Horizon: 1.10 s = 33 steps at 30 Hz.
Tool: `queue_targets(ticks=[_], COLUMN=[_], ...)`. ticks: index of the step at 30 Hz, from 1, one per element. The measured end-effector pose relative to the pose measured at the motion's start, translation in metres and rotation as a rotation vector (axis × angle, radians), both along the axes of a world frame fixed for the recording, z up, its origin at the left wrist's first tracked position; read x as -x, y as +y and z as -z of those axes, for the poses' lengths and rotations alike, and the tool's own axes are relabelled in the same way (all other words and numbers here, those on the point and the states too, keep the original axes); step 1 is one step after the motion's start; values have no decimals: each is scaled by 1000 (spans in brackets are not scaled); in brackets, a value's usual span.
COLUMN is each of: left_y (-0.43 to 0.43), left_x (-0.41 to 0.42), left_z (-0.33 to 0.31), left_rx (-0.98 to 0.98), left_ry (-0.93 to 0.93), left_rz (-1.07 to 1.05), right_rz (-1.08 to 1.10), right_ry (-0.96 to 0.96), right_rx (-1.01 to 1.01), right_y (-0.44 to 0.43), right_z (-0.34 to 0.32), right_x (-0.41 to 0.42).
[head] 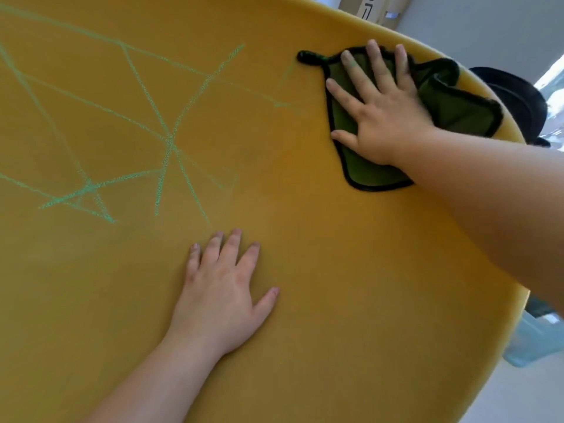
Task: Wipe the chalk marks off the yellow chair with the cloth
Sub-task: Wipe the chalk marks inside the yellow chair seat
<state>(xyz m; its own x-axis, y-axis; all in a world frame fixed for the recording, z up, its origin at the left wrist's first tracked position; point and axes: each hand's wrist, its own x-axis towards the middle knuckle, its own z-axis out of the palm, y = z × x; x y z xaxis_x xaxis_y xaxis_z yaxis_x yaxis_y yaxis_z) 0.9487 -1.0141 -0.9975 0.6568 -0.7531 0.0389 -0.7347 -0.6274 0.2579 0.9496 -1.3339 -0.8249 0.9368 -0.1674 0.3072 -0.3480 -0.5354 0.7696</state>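
The yellow chair [305, 270] fills most of the view as a broad mustard fabric surface. Green chalk marks [171, 138] cross its left and middle in several straight lines. A dark green cloth [457, 105] with a black hem lies near the upper right rim. My right hand [381, 108] presses flat on the cloth with fingers spread, covering its middle. A green chalk smear shows on one finger. My left hand [219, 291] rests flat on the bare fabric lower down, fingers apart, holding nothing.
Beyond the chair's right rim stands a black round object [518, 96]. A pale blue translucent container [531, 340] sits on the floor at the lower right. A cardboard box [363, 7] shows at the top edge.
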Motion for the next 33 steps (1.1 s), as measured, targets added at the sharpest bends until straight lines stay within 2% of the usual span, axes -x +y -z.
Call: queue_targets(ticks=[2,5,7,10,13,15,18,20,22,25,28,31,33], left_y=[0,0,-1,0,1,1,0,-1,0,-1,-1,1,2], left_x=[1,0,-1,0,0,1,0,0,0,-1,-1,0,0], left_z=[0,0,0,0,0,0,1,2,3,2,2,2,0], left_rx=[4,7,2,2,14,25,36,35,30,30,31,37,40], left_ry=[1,0,-2,8,18,16,25,35,35,26,19,35,47], left_rz=[-2,-1,-3,-8,-4,-1,-5,-6,-7,-8,1,-4,-3], right_rz=[21,46,33,-61,-219,-249,-122,-95,-109,-134,-193,-318,-348], right_ry=[-84,-119,-44,189,375,256,1,-113,-156,-92,39,206,177], right_rx=[-69,-316,-459,-566,-428,-248,30,-6,-157,-364,-471,-360,-208], right_y=[19,53,80,109,78,32,-3,9,31,72,103,79,41], right_z=[21,69,98,131,93,39,-23,-9,28,92,130,110,64], right_x=[-10,-20,-20,-1,3,-10,-25,-37,-46,-54,-46,-37,-42])
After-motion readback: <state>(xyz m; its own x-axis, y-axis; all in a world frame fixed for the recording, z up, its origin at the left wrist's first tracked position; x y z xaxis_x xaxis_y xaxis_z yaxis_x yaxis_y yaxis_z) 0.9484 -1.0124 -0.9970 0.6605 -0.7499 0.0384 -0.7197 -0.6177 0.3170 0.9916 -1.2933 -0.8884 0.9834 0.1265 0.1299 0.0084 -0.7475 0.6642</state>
